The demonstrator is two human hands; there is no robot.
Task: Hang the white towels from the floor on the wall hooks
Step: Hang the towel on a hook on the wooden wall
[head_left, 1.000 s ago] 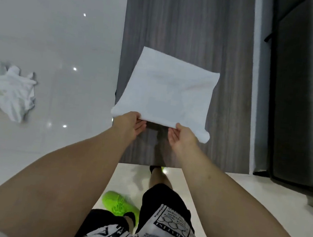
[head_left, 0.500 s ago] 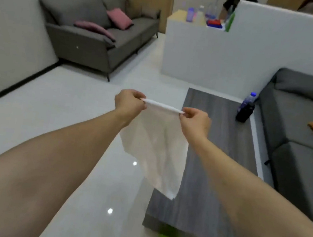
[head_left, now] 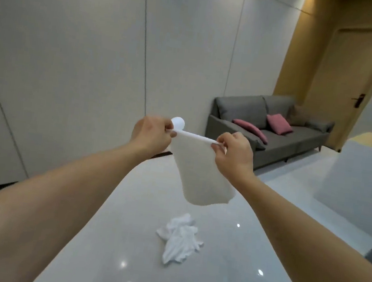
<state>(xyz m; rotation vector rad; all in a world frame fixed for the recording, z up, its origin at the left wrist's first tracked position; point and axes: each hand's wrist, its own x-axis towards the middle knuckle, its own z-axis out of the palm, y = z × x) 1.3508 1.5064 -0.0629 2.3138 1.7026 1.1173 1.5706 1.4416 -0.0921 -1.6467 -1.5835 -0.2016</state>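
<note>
Both arms reach out toward a pale panelled wall (head_left: pixel 73 56), a white towel (head_left: pixel 199 177) stretched between the hands. The left hand (head_left: pixel 152 134) is clenched on the towel's top left corner, thumb and fingers pinched tight around the edge. The right hand (head_left: pixel 232 152) has the same closed grip on the top right corner, fingertips curled over the hem. The top edge runs taut from one grip to the other, and the rest of the cloth hangs free below, clear of the floor (head_left: pixel 252 219).

Just beyond the left hand, a round white hook (head_left: pixel 179 122) shows on the wall, partly hidden by the fingers; whether the towel touches it cannot be told.

A second towel (head_left: pixel 178 239) lies crumpled on the glossy floor, nearer than the held one and below it, well apart from both hands.

At far right a grey sofa (head_left: pixel 264 127) with pink cushions (head_left: pixel 278 124) stands against the wall, beside a tan door (head_left: pixel 352 79).
</note>
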